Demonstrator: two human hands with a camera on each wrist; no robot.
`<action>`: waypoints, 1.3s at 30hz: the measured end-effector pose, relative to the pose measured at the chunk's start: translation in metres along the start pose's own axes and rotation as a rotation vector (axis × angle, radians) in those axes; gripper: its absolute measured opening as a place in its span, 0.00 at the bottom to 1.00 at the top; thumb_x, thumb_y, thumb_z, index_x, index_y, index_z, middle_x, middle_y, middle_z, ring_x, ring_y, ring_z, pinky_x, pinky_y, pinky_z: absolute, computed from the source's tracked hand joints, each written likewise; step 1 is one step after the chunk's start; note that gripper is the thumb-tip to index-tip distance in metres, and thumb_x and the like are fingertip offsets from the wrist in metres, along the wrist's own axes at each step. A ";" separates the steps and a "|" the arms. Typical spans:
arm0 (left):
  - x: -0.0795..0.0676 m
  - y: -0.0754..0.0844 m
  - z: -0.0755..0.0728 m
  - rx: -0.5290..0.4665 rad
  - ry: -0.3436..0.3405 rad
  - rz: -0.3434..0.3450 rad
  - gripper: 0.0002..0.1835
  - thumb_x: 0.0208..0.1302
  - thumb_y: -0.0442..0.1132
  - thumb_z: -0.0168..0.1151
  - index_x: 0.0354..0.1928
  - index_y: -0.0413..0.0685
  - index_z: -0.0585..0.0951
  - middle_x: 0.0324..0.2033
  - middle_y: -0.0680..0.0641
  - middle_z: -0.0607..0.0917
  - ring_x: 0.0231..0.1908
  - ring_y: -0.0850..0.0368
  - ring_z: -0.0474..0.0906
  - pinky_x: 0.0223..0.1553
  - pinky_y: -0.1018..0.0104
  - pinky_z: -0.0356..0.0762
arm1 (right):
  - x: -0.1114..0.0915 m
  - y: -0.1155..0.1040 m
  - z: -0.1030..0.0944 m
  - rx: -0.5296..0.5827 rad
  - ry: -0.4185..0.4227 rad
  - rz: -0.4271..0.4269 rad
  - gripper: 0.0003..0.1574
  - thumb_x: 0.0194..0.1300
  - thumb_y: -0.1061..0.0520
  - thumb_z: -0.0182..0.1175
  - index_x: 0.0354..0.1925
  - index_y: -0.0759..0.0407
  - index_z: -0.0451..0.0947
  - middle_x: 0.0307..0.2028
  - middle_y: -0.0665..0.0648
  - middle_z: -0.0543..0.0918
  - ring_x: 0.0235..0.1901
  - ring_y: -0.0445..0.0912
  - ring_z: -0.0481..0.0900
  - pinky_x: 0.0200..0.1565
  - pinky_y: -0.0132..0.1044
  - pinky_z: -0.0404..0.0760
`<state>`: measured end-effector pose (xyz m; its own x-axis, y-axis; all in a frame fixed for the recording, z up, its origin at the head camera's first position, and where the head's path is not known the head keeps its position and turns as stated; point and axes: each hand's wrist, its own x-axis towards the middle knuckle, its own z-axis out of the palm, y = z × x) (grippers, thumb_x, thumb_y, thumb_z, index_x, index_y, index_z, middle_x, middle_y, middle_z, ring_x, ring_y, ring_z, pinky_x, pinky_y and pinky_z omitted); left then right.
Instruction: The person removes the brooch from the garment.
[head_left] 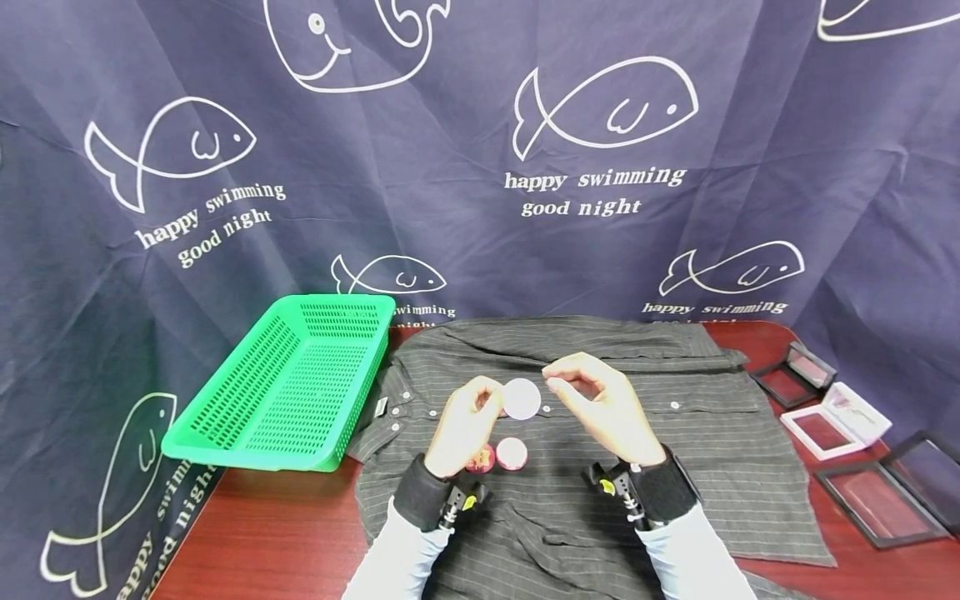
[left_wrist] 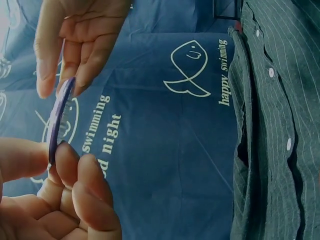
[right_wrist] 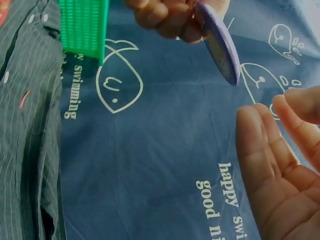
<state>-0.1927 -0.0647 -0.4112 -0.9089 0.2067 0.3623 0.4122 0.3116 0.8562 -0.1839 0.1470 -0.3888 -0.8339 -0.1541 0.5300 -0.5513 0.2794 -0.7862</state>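
Note:
My left hand (head_left: 467, 421) pinches a thin round badge (head_left: 522, 399) between thumb and fingers, above the dark striped shirt (head_left: 600, 492). The badge's face looks pale in the head view, while its purple rim (right_wrist: 223, 47) shows in the right wrist view. To its right is my right hand (head_left: 603, 404), with thumb and fingers apart and nothing between them. In the right wrist view its fingertips (right_wrist: 250, 125) stand just off the badge's edge. Two more round pieces lie on the shirt: a red patterned badge (head_left: 482, 459), partly covered by my left wrist, and a pale one with a red rim (head_left: 512, 453).
A green plastic basket (head_left: 341, 417) stands at the left of the red-brown table (head_left: 292, 533). Along the right side lie a small black hinged case (head_left: 795, 375), a white one (head_left: 836, 421) and a larger black one (head_left: 881, 500). A blue fish-print curtain (head_left: 465, 167) hangs behind.

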 end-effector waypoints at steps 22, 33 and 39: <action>-0.002 0.004 0.006 0.033 0.022 0.076 0.04 0.68 0.33 0.58 0.36 0.39 0.80 0.24 0.44 0.80 0.25 0.62 0.71 0.29 0.73 0.70 | -0.004 0.009 0.023 0.067 -0.139 0.206 0.08 0.65 0.60 0.64 0.39 0.66 0.80 0.31 0.62 0.85 0.28 0.42 0.85 0.34 0.35 0.85; -0.001 0.005 0.006 0.065 0.018 0.100 0.05 0.68 0.35 0.60 0.35 0.41 0.80 0.24 0.48 0.78 0.24 0.66 0.68 0.27 0.73 0.68 | -0.006 0.010 0.027 -0.004 -0.128 0.161 0.08 0.63 0.57 0.66 0.31 0.60 0.79 0.21 0.53 0.80 0.20 0.37 0.76 0.24 0.28 0.73; -0.003 0.003 0.006 0.077 0.034 0.111 0.04 0.67 0.36 0.61 0.34 0.43 0.80 0.24 0.48 0.78 0.24 0.67 0.68 0.27 0.73 0.68 | -0.007 0.010 0.027 0.003 -0.136 0.156 0.07 0.63 0.58 0.66 0.32 0.60 0.79 0.22 0.53 0.80 0.20 0.34 0.76 0.25 0.28 0.74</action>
<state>-0.1887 -0.0584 -0.4120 -0.8585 0.2124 0.4668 0.5128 0.3592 0.7798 -0.1844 0.1251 -0.4091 -0.9050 -0.2354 0.3545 -0.4153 0.3074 -0.8562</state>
